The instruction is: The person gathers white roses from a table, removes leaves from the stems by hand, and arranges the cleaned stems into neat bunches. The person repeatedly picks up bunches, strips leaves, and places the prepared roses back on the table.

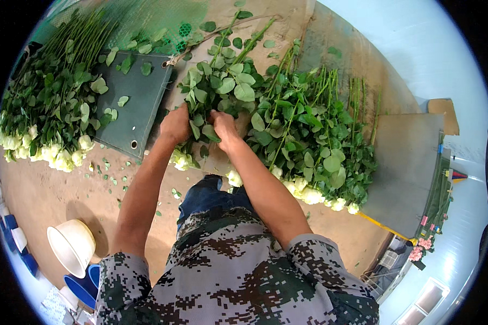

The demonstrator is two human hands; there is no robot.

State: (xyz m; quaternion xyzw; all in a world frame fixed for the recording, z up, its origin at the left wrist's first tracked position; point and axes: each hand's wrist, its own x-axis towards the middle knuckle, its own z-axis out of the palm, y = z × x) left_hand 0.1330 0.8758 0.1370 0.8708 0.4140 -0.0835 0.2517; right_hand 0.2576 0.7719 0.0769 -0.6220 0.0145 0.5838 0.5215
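Note:
Leafy rose stems [227,77] lie before me on the table, their cut ends pointing away. My left hand [176,124] is closed around the left side of these stems, and pale rose blooms [182,159] show just below it. At their right side my right hand [224,125] has its fingers in the leaves; the leaves hide the fingertips, so its grip is unclear. A large pile of white roses [309,122] lies to the right, blooms towards me. Another thick pile of white roses [53,97] lies at the far left.
A dark green sheet with a metal eyelet [126,109] lies between the left pile and my hands. Green netting [146,24] is at the back left. A grey board [402,170] stands at the right. A white bucket [71,248] and blue buckets [80,289] are on the floor.

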